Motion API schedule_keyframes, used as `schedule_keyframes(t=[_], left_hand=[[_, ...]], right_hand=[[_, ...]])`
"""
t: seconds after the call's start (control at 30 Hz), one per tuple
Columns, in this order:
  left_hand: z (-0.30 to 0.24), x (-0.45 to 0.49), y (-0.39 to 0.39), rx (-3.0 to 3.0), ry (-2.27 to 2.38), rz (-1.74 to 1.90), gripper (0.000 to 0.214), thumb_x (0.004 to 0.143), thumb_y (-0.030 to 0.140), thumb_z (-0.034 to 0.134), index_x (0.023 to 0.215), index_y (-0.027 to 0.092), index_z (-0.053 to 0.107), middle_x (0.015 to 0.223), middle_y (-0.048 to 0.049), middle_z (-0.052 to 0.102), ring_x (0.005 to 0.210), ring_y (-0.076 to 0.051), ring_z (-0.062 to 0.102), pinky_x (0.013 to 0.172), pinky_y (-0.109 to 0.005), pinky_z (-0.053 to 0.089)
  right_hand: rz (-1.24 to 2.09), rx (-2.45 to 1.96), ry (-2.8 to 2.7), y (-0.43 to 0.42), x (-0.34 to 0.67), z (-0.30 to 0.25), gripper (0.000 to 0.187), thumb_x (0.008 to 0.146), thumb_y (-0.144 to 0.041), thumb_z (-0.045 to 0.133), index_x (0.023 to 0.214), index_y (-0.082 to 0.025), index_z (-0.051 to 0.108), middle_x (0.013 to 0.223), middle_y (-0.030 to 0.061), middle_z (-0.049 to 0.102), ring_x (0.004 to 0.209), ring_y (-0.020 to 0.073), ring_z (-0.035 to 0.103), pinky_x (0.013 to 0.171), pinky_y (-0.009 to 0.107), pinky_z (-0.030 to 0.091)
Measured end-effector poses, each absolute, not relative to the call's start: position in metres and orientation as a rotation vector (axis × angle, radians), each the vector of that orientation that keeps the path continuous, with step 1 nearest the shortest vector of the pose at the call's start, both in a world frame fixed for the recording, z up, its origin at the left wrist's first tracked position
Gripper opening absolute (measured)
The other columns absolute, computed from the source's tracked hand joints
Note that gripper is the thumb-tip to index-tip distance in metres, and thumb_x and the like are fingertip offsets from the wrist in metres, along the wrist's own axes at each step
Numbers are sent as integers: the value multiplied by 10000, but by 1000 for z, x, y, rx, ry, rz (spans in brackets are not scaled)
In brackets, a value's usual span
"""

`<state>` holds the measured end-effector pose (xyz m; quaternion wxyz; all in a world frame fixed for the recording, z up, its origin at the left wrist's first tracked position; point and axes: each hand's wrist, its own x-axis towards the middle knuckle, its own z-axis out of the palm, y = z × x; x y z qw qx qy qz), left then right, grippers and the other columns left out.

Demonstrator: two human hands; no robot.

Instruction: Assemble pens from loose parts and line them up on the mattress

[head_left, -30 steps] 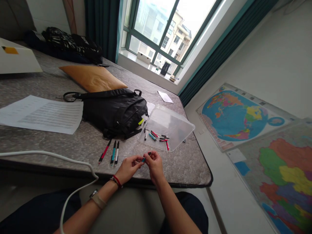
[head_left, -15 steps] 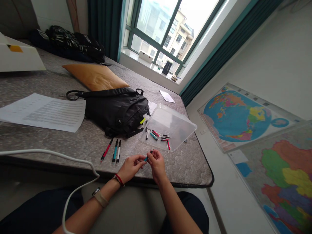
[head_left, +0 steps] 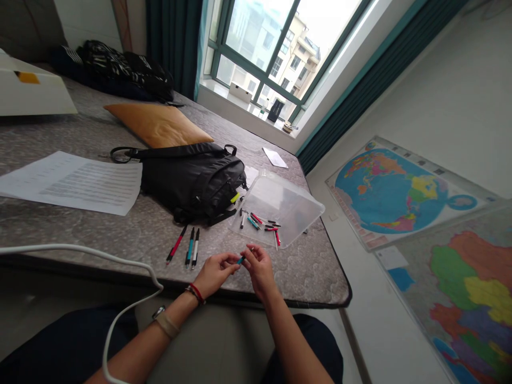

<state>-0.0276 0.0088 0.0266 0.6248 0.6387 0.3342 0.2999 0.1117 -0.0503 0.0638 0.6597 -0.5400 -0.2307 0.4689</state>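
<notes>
Between my two hands, over the mattress's near edge, is a blue pen [head_left: 240,260] with a dark end, partly covered by fingers. My left hand [head_left: 218,273] pinches its blue part. The fingertips of my right hand [head_left: 258,266] are closed around its dark end. Left of my hands lie a red pen [head_left: 176,245], a blue pen [head_left: 189,248] and a white pen [head_left: 196,249], each with black parts. Beyond my hands, a clear plastic tray [head_left: 298,205] holds several loose pen parts [head_left: 256,221] in red, blue, white and black.
A black backpack [head_left: 192,184] rests behind the pens, with an orange cushion-like envelope [head_left: 160,125] behind it. Printed paper [head_left: 80,184] lies at left. A white cable [head_left: 132,262] crosses the near left side. The mattress [head_left: 320,285] ends close in front of my body.
My right fingers have shifted slightly on the dark end of the pen. My left hand keeps its pinch, and the pens and tray stay in place.
</notes>
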Motion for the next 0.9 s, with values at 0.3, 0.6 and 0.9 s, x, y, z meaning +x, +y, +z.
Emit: schedule_keyframes(t=[0.3, 0.6, 0.9], left_hand=[[25, -26, 8, 1395, 725, 681, 354, 753, 434, 681, 960, 147, 694, 808, -62, 714, 725, -185, 662, 676, -281, 513], [16, -22, 9, 1274, 637, 703, 323, 771, 408, 670, 959, 149, 630, 772, -25, 667, 681, -160, 644, 674, -289, 519], [22, -19, 6, 1263, 662, 675, 302, 745, 393, 687, 913, 158, 598, 692, 5, 626, 638, -142, 617, 634, -267, 492]], right_hand=[[999, -1218, -466, -48, 111, 55, 351, 598, -270, 862, 834, -187, 616, 789, -5, 683, 719, 148, 658, 737, 307, 537], [1164, -1131, -496, -51, 110, 61, 346, 706, -322, 794, 979, -167, 648, 1019, 89, 709, 901, 198, 672, 867, 368, 519], [1145, -1161, -471, -49, 110, 57, 369, 709, -360, 788, 1007, -186, 658, 938, 56, 704, 840, 185, 664, 774, 334, 534]])
